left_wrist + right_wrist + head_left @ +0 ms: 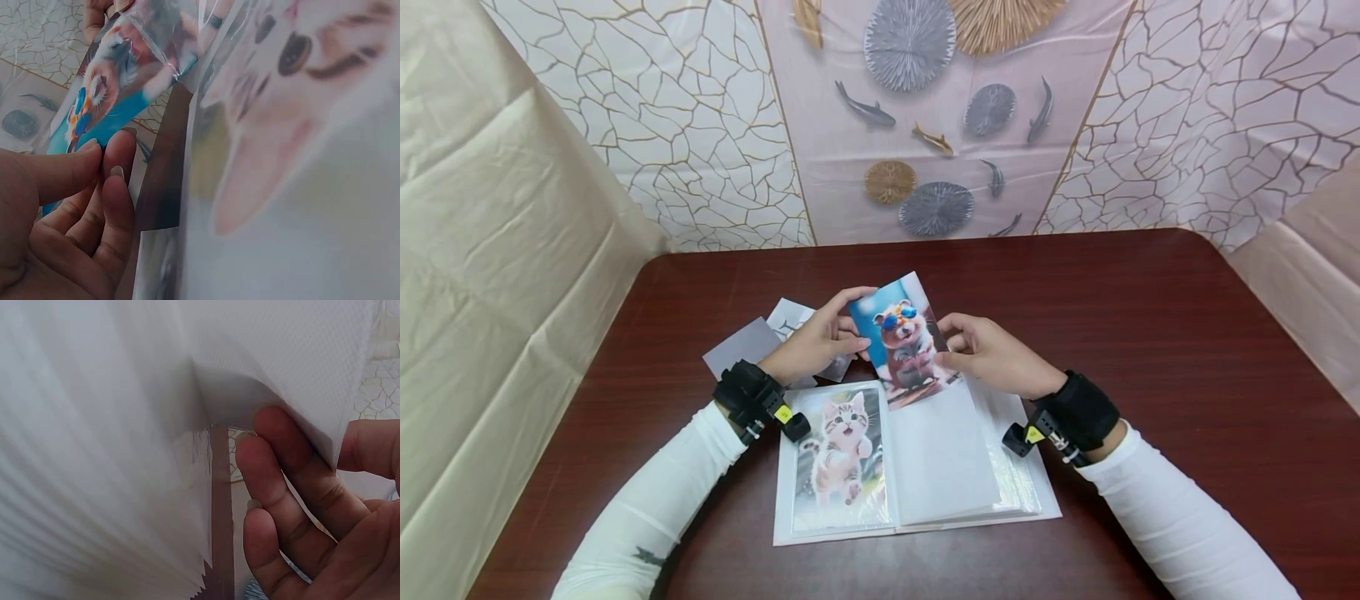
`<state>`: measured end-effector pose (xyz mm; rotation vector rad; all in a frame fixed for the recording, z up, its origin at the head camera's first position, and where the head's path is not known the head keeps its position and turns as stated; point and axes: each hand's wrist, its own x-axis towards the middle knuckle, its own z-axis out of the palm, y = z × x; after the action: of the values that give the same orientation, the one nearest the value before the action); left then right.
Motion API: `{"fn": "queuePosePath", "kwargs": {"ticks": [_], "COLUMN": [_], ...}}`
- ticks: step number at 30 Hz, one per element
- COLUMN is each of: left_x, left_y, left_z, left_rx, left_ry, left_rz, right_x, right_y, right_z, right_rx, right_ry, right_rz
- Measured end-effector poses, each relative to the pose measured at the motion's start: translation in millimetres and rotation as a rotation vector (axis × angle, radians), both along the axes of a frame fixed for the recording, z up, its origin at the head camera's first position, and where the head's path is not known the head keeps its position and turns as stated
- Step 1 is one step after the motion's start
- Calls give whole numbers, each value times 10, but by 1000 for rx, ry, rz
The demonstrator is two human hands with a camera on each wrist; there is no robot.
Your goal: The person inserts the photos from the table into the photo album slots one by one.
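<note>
A photo of a furry animal in blue sunglasses is tilted over the top of the open album's right page. My left hand pinches its left edge between thumb and fingers, as the left wrist view also shows. My right hand holds its right edge, thumb in front and fingers behind. The right wrist view shows this hand gripping a pale sheet corner. The album lies open with a kitten photo on its left page. The right page is white, and its pocket opening is unclear.
Several loose pictures or cards lie behind the album, partly hidden by my left hand. The dark wooden table extends to both sides. A patterned cloth hangs behind it, with a pale cloth at the left.
</note>
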<state>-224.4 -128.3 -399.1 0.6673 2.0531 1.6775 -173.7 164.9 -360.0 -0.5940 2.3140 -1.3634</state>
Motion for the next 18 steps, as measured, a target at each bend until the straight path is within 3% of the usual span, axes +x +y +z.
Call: {"fn": "queuePosePath", "kwargs": {"ticks": [10, 18], "left_x": [17, 26], "left_y": [5, 6], "left_z": [7, 2], "left_rx": [-14, -34], "left_ry": [-8, 29], "left_rz": [-13, -25], "right_x": [-2, 7], "right_y": [-3, -12], "right_z": [-7, 3], "right_rx": [0, -4], "right_ry": [-5, -8], "right_rz": [-2, 1]}}
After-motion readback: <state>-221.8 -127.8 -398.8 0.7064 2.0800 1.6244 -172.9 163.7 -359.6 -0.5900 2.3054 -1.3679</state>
